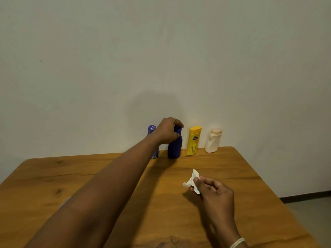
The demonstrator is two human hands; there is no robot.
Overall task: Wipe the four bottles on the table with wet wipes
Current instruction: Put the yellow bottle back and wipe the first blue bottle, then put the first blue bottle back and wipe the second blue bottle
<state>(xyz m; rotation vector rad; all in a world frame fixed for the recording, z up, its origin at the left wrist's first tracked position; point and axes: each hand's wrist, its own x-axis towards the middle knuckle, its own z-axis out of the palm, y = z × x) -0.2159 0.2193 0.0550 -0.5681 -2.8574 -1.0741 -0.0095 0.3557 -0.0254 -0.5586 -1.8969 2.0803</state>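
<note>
Four bottles stand in a row against the wall at the far edge of the wooden table point(89, 176). From the left they are a light purple patterned bottle point(152, 129), a dark purple bottle point(175, 147), a yellow bottle point(193, 141) and a cream bottle point(214, 140). My left hand point(167, 130) reaches across and grips the dark purple bottle around its top; my forearm hides most of the patterned bottle. Nearer to me, above the table, my right hand point(213, 190) pinches a crumpled white wet wipe point(192, 180) between thumb and fingers.
A plain pale wall rises right behind the bottles. The table's right edge runs diagonally toward me, with grey floor point(311, 217) and a dark skirting board beyond it. A thin bracelet sits on my right wrist.
</note>
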